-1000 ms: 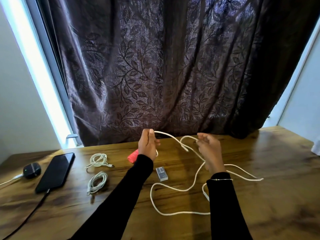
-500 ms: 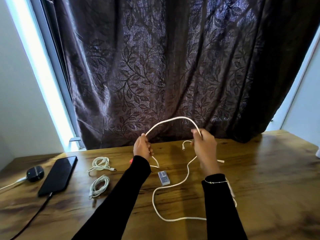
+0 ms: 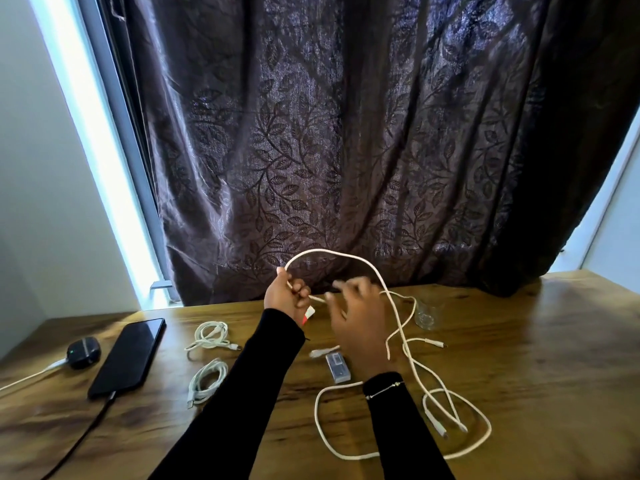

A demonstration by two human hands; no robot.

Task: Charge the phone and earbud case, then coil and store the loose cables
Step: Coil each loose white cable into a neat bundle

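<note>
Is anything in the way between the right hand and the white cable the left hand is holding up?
Nothing visible blocks it. The right hand is blurred, just beside the left hand, which grips the white cable. Only air lies between them; the cable's loop arches above both hands.

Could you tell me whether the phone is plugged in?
Plugged in: a dark cable enters the phone's near end on the table.
</note>
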